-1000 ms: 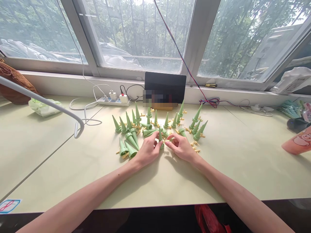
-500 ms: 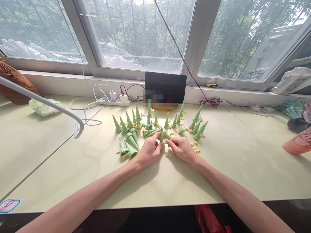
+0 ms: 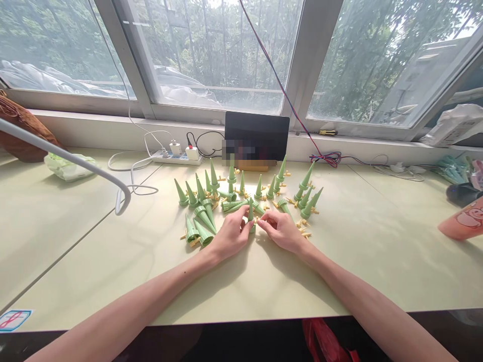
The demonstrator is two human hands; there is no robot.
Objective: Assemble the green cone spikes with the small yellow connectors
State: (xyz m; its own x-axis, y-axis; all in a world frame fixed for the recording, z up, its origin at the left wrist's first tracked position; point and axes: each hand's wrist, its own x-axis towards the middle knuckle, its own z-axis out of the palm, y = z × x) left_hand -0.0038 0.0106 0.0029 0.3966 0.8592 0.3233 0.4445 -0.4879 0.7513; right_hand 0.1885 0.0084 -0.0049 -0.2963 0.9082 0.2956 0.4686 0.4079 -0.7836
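My left hand (image 3: 234, 230) is closed around a green watering spike (image 3: 251, 211) that stands point up on the table, its fingers and thumb on the spike's sides. A small yellow valve (image 3: 256, 219) sticks out from the right of this spike's base. Close against the valve, my right hand (image 3: 279, 230) has its thumb and index finger in a pinch; the fingertips partly hide the contact. Behind the hands, several green spikes (image 3: 259, 187) with yellow valves stand upright. Other green spikes (image 3: 205, 217) lie or lean to the left of my left hand.
Loose yellow valves (image 3: 305, 233) lie right of my right hand. A dark tablet (image 3: 260, 134) stands at the back on a wooden holder. Behind left is a power strip (image 3: 177, 158) with cables. An orange cup (image 3: 462, 221) lies tilted at the far right; a grey tube (image 3: 68, 156) crosses the left.
My right fingertips have shifted slightly at the yellow valve, and the finger pose has changed a little. My left hand and the spike have stayed in place.
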